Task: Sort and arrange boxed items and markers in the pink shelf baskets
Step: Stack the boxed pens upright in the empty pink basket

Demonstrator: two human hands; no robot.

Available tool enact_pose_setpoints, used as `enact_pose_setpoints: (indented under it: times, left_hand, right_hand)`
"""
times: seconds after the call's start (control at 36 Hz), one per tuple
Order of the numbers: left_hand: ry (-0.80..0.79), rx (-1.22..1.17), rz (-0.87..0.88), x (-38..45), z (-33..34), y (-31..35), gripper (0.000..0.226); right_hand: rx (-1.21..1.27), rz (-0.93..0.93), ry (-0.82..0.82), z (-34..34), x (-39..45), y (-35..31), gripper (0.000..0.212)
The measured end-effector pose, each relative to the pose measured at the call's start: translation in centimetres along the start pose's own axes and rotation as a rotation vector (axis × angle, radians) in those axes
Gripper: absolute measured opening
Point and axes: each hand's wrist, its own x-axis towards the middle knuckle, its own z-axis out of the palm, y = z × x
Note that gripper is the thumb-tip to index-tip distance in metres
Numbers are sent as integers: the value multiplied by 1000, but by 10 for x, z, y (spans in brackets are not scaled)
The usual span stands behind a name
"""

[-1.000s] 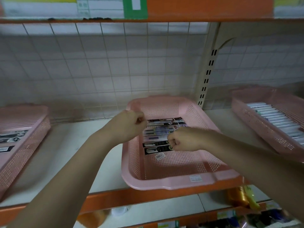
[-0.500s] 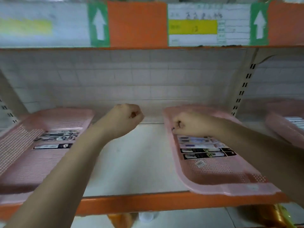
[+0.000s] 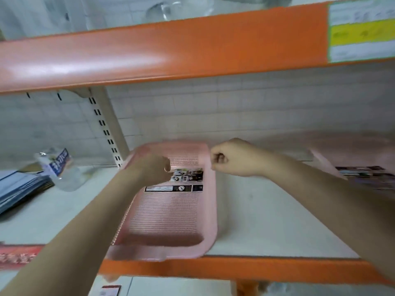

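Pink perforated plastic, the basket [image 3: 171, 214] sits on the shelf [image 3: 267, 221] with its front rim overhanging the front edge, and a few boxed items [image 3: 181, 180] lie flat toward its back wall. My left hand [image 3: 149, 169] is curled over them, though I cannot tell whether it pinches one, while my right hand [image 3: 233, 159] is a closed fist holding nothing just beyond the basket's right rim. I judge the boxes light, stiff and slick, best pinched by their long edges.

Clear plastic bottle [image 3: 61, 169] with blue-and-white label lies tilted at shelf's far left, just beside a stack of dark flat sheets [image 3: 20, 190]. Orange beam [image 3: 149, 52] overhead carries a yellow-and-white label [image 3: 361, 32] (text blurred). White tiled wall [image 3: 235, 112] behind.
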Motion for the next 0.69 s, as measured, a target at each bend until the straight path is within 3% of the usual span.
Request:
enact_pose_setpoints:
  times: [0.14,0.28,0.47,0.61,0.69]
  left_hand:
    - [-215,-45,30,17,33,-6,57]
    - [-228,23,65,30,57,-5,68]
    - [-146,192,98,34,62,4,51]
    - [-214,156,159,32,70,-1,75]
    - [-267,132,181,31,69,-4,79]
  right_hand:
    - [-12,1,-23,12,15,-17,5]
    - [-4,53,-41,21,23,-16,7]
    - [17,88,-65,29,33,-14,7]
    - [42,84,-89,37,47,-17,7]
    - [23,76,-112,42,57,-19,7]
